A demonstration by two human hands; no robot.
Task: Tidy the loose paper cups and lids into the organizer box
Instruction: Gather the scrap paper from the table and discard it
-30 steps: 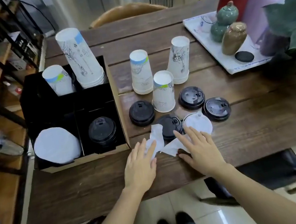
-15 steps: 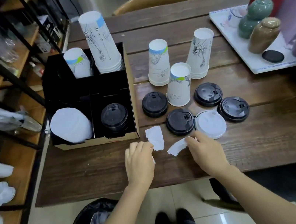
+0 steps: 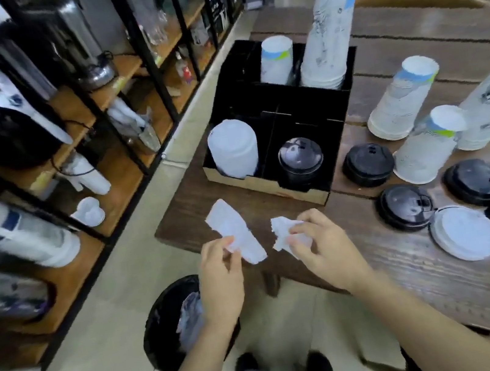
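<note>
- Left hand is pinching one paper scrap; right hand is gripping another scrap, both just before the organizer box.
- Right of the box are sitting three loose cup stacks, four black lids and one white lid.

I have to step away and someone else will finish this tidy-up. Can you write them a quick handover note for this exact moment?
Left hand: grip closed on a paper scrap.
Right hand: grip closed on a crumpled scrap.
Both are held over the table's near corner, above the black bin on the floor.

Organizer box: already holds two cup stacks at the back, white lids front left, black lids front right.

Left on the table: three cup stacks, four black lids and one white lid.

Next, probably: drop the scraps in the bin, then box the cups and lids.
</note>
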